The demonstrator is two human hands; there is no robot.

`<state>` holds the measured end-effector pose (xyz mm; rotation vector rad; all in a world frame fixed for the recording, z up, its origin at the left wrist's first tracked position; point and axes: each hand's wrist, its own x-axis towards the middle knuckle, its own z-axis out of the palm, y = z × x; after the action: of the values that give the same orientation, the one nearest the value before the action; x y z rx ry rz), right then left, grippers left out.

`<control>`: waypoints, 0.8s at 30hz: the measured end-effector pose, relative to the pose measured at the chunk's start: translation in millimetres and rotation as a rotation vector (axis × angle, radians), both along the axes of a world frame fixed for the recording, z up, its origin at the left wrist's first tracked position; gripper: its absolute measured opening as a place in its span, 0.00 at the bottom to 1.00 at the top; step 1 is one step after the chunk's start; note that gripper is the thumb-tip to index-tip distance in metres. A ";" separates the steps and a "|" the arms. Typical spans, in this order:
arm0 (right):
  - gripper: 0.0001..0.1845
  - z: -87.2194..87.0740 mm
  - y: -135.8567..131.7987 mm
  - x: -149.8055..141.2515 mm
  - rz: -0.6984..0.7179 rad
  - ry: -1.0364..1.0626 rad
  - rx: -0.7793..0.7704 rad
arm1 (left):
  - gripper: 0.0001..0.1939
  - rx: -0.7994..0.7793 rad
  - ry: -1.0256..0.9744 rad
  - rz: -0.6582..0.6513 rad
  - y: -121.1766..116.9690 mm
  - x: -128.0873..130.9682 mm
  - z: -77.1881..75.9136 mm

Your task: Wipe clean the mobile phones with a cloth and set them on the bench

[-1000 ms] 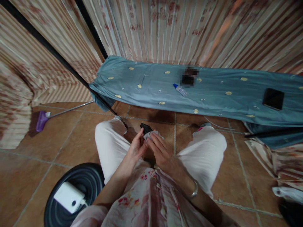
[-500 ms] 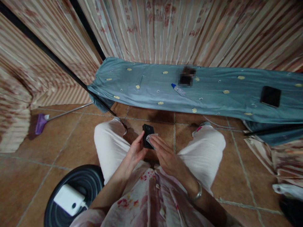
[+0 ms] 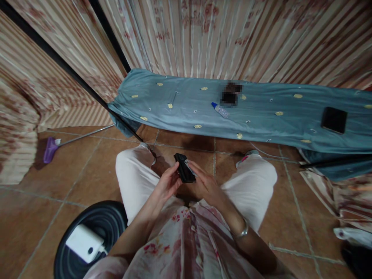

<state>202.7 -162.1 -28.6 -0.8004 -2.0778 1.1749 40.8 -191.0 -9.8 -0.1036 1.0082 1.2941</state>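
Between my knees I hold a black phone [image 3: 184,170], or a phone-shaped case, tilted above the floor. My left hand [image 3: 170,179] grips it along its left edge, thumb near the top face. My right hand [image 3: 205,179] presses a small pale cloth or tissue [image 3: 187,164] against the right side of the phone; most of that cloth is hidden under the fingers. A clear bottle with a blue cap [image 3: 221,111] lies on the blue-green cloth-covered bench [image 3: 180,116] ahead, beside a dark pixelated item [image 3: 230,95].
A black flat case [image 3: 334,120] rests at the bench's right. On a round black stool [image 3: 113,217] at my left sits a white power bank [image 3: 85,243] with a cable. A purple-headed broom [image 3: 51,149] lies on the tiled floor. Black poles [image 3: 72,73] and striped curtains [image 3: 186,42] surround the bench.
The cloth has slid from covering most of the phone to its right edge, baring more of the black face. My right hand moved slightly rightward; my left keeps its grip.
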 end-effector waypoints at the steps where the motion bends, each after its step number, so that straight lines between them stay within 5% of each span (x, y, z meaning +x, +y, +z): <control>1: 0.27 3.7 -6.7 1.9 0.010 -0.011 0.016 | 0.08 0.000 0.011 0.001 1.7 -2.0 -0.5; 7: 0.27 16.0 -19.7 -2.9 0.050 0.005 0.062 | 0.06 0.006 0.008 0.007 3.4 2.5 -4.0; 14: 0.23 -12.7 16.4 -13.3 -0.032 0.129 -0.123 | 0.09 0.071 0.049 -0.082 -9.9 12.1 -5.7; 24: 0.28 -27.0 19.9 -18.2 -0.243 0.239 -0.566 | 0.22 0.226 0.709 -0.127 -4.7 9.0 -12.6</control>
<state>184.5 -142.2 -55.6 -1.0693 -1.4171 1.6492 49.8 -195.7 -22.4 0.6225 1.4222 1.3424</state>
